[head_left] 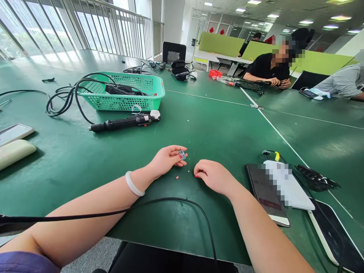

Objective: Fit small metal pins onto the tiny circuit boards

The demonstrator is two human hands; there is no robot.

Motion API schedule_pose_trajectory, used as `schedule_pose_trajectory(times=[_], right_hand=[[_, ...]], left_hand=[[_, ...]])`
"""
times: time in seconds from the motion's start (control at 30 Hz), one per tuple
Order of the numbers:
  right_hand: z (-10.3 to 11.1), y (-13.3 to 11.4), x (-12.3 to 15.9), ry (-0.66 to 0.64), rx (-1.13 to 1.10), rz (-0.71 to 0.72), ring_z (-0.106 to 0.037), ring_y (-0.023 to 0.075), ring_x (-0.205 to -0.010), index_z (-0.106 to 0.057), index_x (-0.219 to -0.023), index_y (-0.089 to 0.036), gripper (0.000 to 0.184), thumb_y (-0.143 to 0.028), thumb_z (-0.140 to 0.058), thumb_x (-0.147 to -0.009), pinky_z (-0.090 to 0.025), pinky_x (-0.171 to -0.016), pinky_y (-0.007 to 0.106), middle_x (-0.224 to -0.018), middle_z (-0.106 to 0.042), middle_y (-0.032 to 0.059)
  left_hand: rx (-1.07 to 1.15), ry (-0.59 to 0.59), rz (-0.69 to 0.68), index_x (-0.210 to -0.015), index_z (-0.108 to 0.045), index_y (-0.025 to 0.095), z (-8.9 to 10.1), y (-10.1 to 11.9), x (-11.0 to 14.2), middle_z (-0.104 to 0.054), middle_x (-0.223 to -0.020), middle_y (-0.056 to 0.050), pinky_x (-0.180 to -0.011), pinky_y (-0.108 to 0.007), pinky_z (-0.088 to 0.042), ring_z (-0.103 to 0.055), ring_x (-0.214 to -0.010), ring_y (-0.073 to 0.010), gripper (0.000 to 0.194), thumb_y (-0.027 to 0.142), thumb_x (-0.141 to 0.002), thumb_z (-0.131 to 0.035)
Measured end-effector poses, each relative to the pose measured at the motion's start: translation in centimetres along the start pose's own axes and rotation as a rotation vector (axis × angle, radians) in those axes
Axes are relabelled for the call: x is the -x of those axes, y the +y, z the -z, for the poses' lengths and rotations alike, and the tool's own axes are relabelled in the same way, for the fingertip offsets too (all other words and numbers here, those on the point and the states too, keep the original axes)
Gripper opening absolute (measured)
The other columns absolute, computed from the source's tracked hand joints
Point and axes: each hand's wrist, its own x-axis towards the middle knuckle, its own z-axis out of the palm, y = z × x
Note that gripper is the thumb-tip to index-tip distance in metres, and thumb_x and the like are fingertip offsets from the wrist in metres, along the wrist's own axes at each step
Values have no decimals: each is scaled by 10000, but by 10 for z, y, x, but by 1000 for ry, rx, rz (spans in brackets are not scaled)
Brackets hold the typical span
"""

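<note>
Between the thumb and fingers of my left hand (167, 159) is a small grey plastic frame (182, 154) with cut-outs. My right hand (212, 175) rests low over the green table (159, 212), its fingers curled and pinched together; whether anything sits between them is hidden. On the tabletop between the hands lie a tiny red piece (177, 177) and a tiny pale piece (188, 171). A black cable (170, 198) arches across in front of my left forearm, nearer the camera.
A black electric screwdriver (122, 122) lies before a mint-green basket (125, 102) holding cables. Phones (264, 193) and dark sunglasses (317, 178) are at right; pale cases (15, 151) lie at far left. Across the table a person in black (264, 68) handles something dark.
</note>
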Motion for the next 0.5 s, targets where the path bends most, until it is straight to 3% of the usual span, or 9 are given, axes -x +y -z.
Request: schedule_pose_trajectory(times=[0.1,0.27,0.5], right_hand=[[0,-6,1,150,-108,-4,-540,128,-646,-630,-715,-224,168,-173,-504,-815,-409,-626,266,-712,-641,-16],[-7,-22,-1,448,-397,-93,-573,132,-638,-667,-755,-217,123,-281,-577,-810,-445,-622,260,-728,-680,-4],[-18,-35,-6,564,-362,-82,-572,137,-651,-682,-756,-213,142,-232,-555,-817,-452,-630,275,-760,-688,11]], left_hand=[[-10,-42,-13,-1089,-586,140,0,-1,0,-683,-1016,-94,-727,-263,-549,-674,-722,-103,282,158,-809,-619],[-46,-83,-26,-981,-575,127,-1,-3,0,-671,-839,-43,-711,-273,-551,-680,-712,-116,230,151,-768,-660],[-141,-123,-67,-860,-543,126,-4,-3,5,-671,-792,-33,-701,-255,-535,-662,-742,-112,270,143,-672,-735]])
